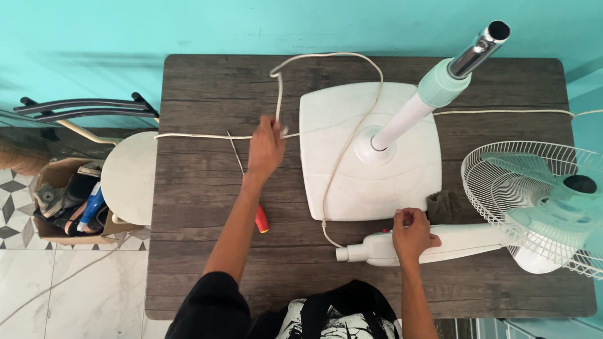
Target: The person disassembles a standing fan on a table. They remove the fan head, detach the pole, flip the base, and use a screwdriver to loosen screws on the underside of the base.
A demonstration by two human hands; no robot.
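Fan neck (450, 243), white, lying flat across the near part of the wooden table (197, 282), pinned under the right hand (413, 233), fingers curled down over its control end. Best kept pressed steady there so nothing rolls. Grille and pale green blades (557, 206) off to the right of that hand, overhanging the table edge. Farther on, red-handled screwdriver (251, 187) lying partly beneath the left forearm. Beyond, left hand (266, 146) pinching the white power cord (278, 91), just left of the square white base (330, 164). Cord better drawn gently, kept clear of the upright pole (454, 67).
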